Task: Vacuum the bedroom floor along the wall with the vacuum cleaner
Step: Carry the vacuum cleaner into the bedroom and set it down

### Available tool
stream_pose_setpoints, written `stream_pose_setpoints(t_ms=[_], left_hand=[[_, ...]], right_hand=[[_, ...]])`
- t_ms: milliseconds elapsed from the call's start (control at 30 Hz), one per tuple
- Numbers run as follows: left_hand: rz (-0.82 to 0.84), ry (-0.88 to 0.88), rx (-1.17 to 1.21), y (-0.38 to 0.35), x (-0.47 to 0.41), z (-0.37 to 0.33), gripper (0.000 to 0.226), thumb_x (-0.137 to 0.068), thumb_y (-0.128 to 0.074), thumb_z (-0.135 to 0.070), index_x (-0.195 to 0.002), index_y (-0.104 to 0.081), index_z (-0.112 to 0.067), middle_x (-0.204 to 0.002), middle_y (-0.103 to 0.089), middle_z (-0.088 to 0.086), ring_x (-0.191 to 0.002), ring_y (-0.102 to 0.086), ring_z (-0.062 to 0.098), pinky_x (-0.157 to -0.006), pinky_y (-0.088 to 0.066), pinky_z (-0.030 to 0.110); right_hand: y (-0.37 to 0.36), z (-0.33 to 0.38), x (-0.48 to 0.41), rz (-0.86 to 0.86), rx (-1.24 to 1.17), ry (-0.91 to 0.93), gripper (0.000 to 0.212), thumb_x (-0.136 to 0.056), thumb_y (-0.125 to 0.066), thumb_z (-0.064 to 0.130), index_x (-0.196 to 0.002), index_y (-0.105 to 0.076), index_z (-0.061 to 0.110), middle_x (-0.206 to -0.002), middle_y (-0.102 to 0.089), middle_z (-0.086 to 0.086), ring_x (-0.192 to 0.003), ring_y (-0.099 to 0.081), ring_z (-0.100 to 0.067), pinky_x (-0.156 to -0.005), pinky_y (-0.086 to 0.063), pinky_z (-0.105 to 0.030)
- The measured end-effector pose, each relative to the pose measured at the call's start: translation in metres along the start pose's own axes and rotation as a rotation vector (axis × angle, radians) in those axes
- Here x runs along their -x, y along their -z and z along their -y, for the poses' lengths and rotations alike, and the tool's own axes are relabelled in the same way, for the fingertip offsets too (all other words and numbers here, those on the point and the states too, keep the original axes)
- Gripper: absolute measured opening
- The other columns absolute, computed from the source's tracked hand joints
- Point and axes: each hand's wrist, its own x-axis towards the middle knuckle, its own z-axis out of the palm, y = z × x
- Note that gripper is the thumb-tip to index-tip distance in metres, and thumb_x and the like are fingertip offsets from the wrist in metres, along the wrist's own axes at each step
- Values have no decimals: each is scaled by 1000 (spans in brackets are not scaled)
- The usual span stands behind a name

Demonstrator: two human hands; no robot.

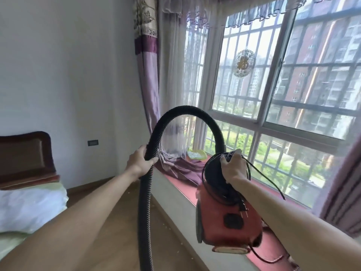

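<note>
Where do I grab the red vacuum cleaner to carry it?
Probably at its black top, coming from above, where the right hand curls over it. The vacuum cleaner has a wide, smooth red body, too fat for fingers, and it hangs under a top grip.

Sill (pixel 173 179), floor (pixel 121 202), bed (pixel 9 239)
A purple curtain (pixel 183 167) and a green tray (pixel 195 153) lie on the red sill; crumbs (pixel 163 223) dot the wood floor; a white pillow (pixel 29 208) rests on the bed.

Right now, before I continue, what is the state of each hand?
Left hand: closed, gripping the black hose.
Right hand: closed, holding the red vacuum cleaner by its top, lifted off the floor.
</note>
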Motion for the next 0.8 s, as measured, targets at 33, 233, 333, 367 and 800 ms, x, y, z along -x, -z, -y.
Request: stream_pose_setpoints(t_ms=[33, 233, 333, 367, 800], left_hand=[[-15, 7, -5, 4, -8, 6, 54, -85, -74, -29, -134, -53, -19, -127, -65, 8, -111, -62, 32, -91, -49, 34], [-102, 98, -18, 23, -57, 50, 60, -87, -72, -29, -140, -47, -19, -132, -61, 9, -110, -61, 33, -92, -51, 37], [-146, 140, -12, 27, -87, 74, 62, -86, -73, -30, -141, -47, -22, -130, -63, 9, -108, -62, 33, -90, -53, 39], [-166, 156, -23, 28, -98, 81, 62, -86, -74, -31, -141, -47, -23, -128, -64, 10, -107, -62, 33, -90, -53, 39], [-362, 295, -115, 55, -208, 158, 48, -88, -70, -22, -133, -51, -16, -122, -65, 5, -105, -62, 31, -90, -52, 39]], right_hand=[[-11, 7, -8, 14, -3, 15, 35, -99, -56, 27, -119, -39, 4, -75, -53, -8, -70, -65, -39, -59, -58, -53], [-85, 44, -57, 89, -42, 95, 29, -97, -57, 30, -108, -37, 11, -79, -53, -9, -72, -65, -38, -60, -58, -56], [-125, 59, -82, 132, -69, 128, 27, -98, -57, 29, -106, -39, 9, -80, -51, -9, -67, -63, -36, -58, -58, -55], [-139, 63, -91, 148, -74, 138, 27, -97, -57, 29, -104, -39, 10, -81, -51, -9, -67, -63, -36, -58, -57, -55], [-331, 145, -178, 409, -148, 254, 42, -96, -54, 34, -120, -37, 5, -106, -62, -22, -97, -63, -43, -76, -56, -54]])
